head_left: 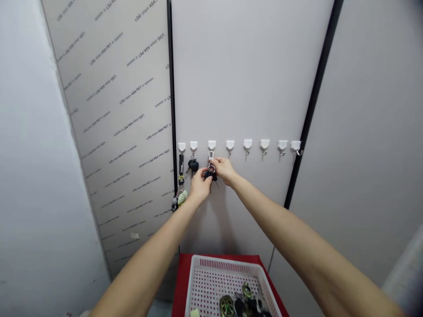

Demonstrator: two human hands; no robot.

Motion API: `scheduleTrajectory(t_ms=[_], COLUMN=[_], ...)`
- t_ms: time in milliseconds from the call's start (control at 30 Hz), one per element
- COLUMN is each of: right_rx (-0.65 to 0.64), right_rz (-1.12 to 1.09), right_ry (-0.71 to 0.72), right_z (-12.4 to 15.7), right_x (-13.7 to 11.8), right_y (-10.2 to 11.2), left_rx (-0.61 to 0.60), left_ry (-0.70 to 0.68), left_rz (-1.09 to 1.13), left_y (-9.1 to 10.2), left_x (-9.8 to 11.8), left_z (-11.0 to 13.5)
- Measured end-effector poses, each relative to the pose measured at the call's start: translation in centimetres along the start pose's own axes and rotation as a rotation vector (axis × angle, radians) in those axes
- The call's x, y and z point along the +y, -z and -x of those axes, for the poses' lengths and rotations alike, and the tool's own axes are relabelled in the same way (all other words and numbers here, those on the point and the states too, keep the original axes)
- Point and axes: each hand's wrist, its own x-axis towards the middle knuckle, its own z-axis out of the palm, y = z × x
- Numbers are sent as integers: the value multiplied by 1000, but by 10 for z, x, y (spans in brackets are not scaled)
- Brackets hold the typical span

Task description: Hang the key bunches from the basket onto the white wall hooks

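A bunch of keys (210,175) with black heads hangs by a silver clip (211,155) at the third white hook (212,145) from the left. My left hand (200,185) closes its fingers on the black key heads from the lower left. From the right, my right hand (223,170) pinches the bunch around its ring, just under the clip. Whether the clip sits fully on the hook cannot be made out. To the left, another black key set (193,165) hangs on the second hook, and a black strap (181,169) with charms (180,198) hangs on the first.
More white hooks (247,144) run in a row to the right along the pale panel (251,70). Below, a white perforated basket (211,281) holds several key sets (241,304) and stands on a red surface (181,275). A printed panel (115,110) is on the left.
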Motion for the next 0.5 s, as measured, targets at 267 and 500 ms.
scheduleTrajectory(t_ms=[267,500], right_rx=[77,-310], right_rz=[269,535], right_ry=[124,124], right_z=[2,100], right_x=[23,86], right_y=[11,45], left_rx=[-1,-270], left_ry=[81,151], left_rz=[-93,-277], left_y=[10,9], left_x=[-7,-55], left_z=[17,113])
